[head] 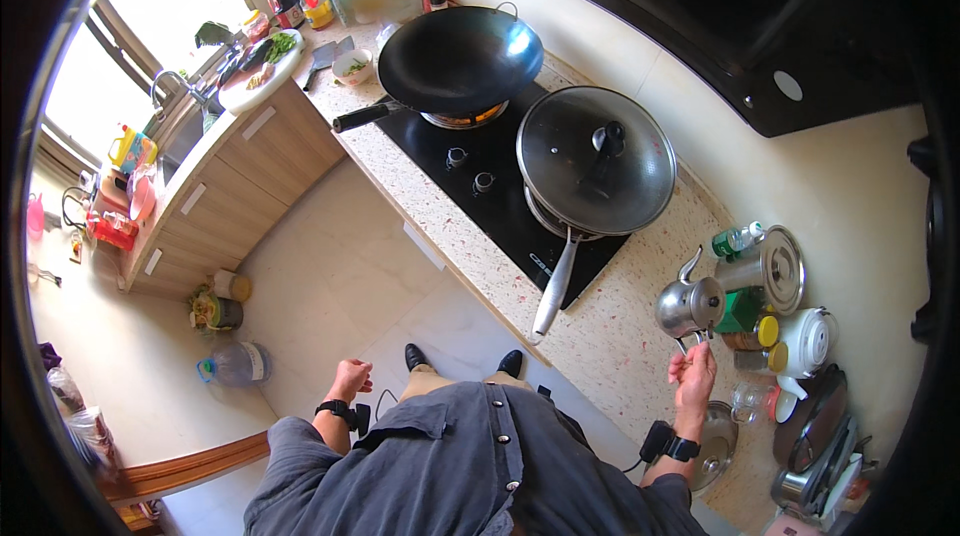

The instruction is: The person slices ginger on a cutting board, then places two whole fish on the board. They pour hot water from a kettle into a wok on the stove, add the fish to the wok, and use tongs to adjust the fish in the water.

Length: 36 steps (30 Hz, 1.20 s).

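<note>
My right hand (693, 373) is closed on the handle of a small stainless steel pot with a long spout (687, 306), over the right part of the counter. At my left side, over the floor, my left hand (352, 379) hangs with its fingers curled; nothing shows in it. A black wok (459, 60) sits over a lit burner at the back, its handle pointing left. Nearer me, a pan with a glass lid (596, 161) covers the other burner, and its metal handle (556, 285) reaches past the counter's front edge.
Jars, a white kettle (806, 343) and a green-labelled bottle (736, 239) line the wall at right. Beyond the wok are a cleaver (328, 56), a small bowl (352, 66) and a cutting board with vegetables (255, 90). A large water bottle (238, 364) lies on the floor.
</note>
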### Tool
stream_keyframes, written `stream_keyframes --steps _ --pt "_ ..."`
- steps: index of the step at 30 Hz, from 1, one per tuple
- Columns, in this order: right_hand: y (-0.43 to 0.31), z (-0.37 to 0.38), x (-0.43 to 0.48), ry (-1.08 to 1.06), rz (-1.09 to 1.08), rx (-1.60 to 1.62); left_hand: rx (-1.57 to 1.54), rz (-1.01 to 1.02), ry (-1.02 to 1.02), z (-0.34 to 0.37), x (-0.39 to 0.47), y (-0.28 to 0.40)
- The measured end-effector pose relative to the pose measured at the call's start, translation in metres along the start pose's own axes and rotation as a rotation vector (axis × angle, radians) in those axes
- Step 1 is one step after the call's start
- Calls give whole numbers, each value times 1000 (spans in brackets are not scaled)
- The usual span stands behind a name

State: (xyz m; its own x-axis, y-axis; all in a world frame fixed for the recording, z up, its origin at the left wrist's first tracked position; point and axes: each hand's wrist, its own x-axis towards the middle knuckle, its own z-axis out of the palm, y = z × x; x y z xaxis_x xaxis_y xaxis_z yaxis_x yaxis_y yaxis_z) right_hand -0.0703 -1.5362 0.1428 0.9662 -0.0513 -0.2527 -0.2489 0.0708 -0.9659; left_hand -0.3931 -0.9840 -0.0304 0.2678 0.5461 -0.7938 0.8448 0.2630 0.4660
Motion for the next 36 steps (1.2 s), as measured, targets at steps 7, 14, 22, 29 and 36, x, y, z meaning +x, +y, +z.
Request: stream_keyframes --steps 7,14,22,29,36 --pt "-56 113 -66 -63 -95 57 -16 -10 -86 -66 41 -17" --pt "-45 266 -125 -121 9 144 -90 -3 -68 -197 100 -31" --pt "-24 386 -137 -253 146 153 -183 -5 -88 -290 146 11" --pt "-7 440 -97 -292 120 172 -109 44 -167 -292 182 101" --pt "-6 472 -72 -235 25 154 -63 256 -438 -281 169 270"
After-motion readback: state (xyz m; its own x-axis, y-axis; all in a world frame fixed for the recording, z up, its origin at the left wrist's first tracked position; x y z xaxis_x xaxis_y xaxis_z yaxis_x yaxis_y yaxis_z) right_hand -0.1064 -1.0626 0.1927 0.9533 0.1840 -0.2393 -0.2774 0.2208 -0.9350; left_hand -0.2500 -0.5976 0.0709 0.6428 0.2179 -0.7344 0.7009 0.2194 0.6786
